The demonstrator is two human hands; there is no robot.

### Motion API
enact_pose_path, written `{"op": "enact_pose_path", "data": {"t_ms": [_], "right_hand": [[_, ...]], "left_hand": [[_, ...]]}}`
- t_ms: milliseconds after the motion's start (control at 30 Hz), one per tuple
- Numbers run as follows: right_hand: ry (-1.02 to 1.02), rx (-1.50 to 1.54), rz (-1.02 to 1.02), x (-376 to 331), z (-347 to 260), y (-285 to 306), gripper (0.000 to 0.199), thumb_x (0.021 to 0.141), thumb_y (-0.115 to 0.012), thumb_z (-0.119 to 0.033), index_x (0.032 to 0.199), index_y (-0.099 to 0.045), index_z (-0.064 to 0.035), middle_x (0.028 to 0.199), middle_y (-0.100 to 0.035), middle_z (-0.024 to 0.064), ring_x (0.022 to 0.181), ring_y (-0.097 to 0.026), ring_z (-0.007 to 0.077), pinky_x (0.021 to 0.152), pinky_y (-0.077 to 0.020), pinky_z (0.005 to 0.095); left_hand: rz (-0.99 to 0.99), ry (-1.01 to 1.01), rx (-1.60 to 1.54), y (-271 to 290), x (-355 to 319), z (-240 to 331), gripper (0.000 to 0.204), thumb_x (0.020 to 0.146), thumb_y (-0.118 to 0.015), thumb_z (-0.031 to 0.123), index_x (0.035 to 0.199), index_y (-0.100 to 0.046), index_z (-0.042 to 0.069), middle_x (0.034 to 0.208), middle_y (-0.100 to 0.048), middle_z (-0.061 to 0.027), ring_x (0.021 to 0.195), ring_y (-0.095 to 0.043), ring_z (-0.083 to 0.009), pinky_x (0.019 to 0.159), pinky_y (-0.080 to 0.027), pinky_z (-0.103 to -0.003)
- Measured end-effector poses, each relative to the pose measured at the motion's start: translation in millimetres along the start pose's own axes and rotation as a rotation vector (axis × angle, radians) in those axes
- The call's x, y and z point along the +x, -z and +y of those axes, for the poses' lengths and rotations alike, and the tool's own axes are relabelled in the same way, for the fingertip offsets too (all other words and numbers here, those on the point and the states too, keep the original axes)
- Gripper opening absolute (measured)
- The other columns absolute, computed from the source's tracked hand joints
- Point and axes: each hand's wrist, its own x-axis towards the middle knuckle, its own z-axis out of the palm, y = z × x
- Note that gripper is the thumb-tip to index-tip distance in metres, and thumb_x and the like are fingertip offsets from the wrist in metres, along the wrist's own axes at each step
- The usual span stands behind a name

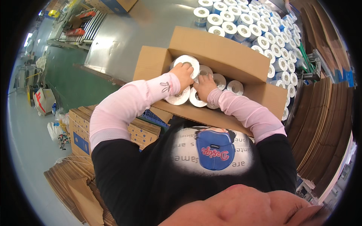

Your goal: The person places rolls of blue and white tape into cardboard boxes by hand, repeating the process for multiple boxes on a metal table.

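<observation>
Left hand (183,72) grip holds a white roll (187,61) w/ fingers on top, seating it in the box (215,52); right hand (204,84) presses flat, steadying neighbouring rolls (220,81).

Beyond the work in hand, many white rolls with blue wrap (260,32) standing in rows on a grey metal table (124,41); at far right, tall stacks of flattened brown cardboard (324,124) leaning on edge; lower left, printed brown cartons (81,128) piled flat, more flattened cardboard (71,184) spread on the pale floor (26,143); a blue crate (154,118) just beside the cartons; upper left, a roller conveyor (85,26), near a green floor strip (69,79)
</observation>
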Motion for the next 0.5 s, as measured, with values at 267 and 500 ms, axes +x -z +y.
{"op": "enact_pose_path", "data": {"t_ms": [267, 500], "right_hand": [[-0.059, -0.005, 0.093, -31.8, 3.7, -14.9, 0.037, 0.080, -0.059, -0.020, 0.117, -0.062, -0.0117, 0.117, -0.055, 0.0201, 0.118, -0.048, 0.0369, 0.106, -0.0254, 0.0557], [-0.221, -0.057, 0.192, -9.5, 4.5, -36.4, 0.037, 0.082, -0.059, -0.028, 0.113, -0.063, -0.0089, 0.125, -0.052, 0.0212, 0.125, -0.041, 0.0387, 0.111, -0.0146, 0.0593]], "left_hand": [[-0.500, 0.059, -0.076, -81.1, 46.2, -14.0, 0.062, 0.076, -0.073, 0.033, 0.133, -0.055, 0.018, 0.135, -0.049, -0.0202, 0.129, -0.044, -0.0363, 0.103, -0.041, -0.042], [0.239, -0.490, -0.926, 148.0, 35.2, 7.1, 0.028, 0.087, -0.064, 0.015, 0.113, -0.066, 0.007, 0.105, -0.068, -0.0126, 0.098, -0.064, -0.0261, 0.088, -0.050, -0.035]]}}
